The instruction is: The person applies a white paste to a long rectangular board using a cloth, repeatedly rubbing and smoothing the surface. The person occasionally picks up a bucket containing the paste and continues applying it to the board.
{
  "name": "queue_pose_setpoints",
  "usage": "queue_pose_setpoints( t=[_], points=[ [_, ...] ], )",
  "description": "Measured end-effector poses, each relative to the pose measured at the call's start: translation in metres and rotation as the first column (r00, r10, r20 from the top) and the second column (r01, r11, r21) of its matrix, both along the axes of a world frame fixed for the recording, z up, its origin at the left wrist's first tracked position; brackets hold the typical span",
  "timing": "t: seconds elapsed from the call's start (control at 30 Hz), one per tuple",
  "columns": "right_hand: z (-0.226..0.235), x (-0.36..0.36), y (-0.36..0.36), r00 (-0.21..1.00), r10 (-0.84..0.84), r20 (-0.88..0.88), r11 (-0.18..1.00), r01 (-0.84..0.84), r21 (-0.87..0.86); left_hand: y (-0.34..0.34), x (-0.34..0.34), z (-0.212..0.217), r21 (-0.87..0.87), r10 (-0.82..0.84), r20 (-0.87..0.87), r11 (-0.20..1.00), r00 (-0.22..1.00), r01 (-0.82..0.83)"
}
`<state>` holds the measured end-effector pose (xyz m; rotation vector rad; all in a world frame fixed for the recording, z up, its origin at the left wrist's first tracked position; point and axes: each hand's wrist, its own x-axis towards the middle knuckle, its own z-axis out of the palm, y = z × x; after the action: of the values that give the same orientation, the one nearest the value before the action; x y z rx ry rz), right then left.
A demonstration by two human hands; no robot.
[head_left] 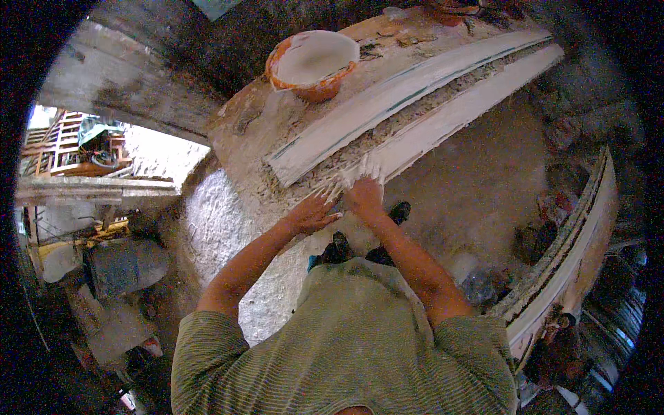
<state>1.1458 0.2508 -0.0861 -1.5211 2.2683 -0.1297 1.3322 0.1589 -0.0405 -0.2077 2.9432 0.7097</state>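
A long white plaster-like strip (456, 114) lies along the near edge of a dusty work surface, running away to the far right. At its near end, my right hand (364, 192) reaches forward with white-coated fingers stretched out over it. My left hand (311, 211) is just to the left, over the crumb-strewn surface, its white-smeared fingers spread and nothing seen in them. Beyond, a second, wider white strip (360, 121) with a dark line along it lies nearly parallel. Rough grey crumbs fill the gap between the two.
An orange basin (321, 91) holding white material stands behind the strips. Another curved piece (574, 256) with a pale face stands at the right. Below the work surface are my dark shoes (339, 247) on a dusty floor. At the left, a bright opening shows stacked wooden slats (66, 142).
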Motion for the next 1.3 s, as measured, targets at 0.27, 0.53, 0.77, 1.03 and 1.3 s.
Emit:
queue_pose_setpoints(
  t=[0.27,0.53,0.77,1.03,1.3],
  points=[
    [0.003,-0.153,0.0,0.917,-0.395,-0.063,0.913,0.384,-0.139,-0.004,-0.156,-0.03,0.035,-0.012,0.03,0.999,0.999,0.011],
    [-0.017,-0.363,-0.005,0.964,-0.077,-0.255,0.994,0.095,0.059,0.002,-0.329,-0.023,-0.029,-0.028,-0.004,0.999,1.0,0.028],
    [-0.086,-0.341,0.027,0.908,-0.214,-0.359,0.968,0.246,0.046,-0.005,-0.278,-0.039,-0.084,-0.245,-0.07,0.967,0.967,0.239],
    [-0.074,-0.083,0.051,0.98,-0.107,-0.17,0.992,0.094,-0.081,0.01,-0.063,0.003,0.033,-0.075,0.296,0.997,0.952,0.068],
    [-0.022,-0.052,0.042,0.989,-0.085,-0.118,0.969,0.054,-0.241,0.031,0.062,0.028,-0.027,0.274,0.293,0.96,0.916,-0.279]
  ],
)
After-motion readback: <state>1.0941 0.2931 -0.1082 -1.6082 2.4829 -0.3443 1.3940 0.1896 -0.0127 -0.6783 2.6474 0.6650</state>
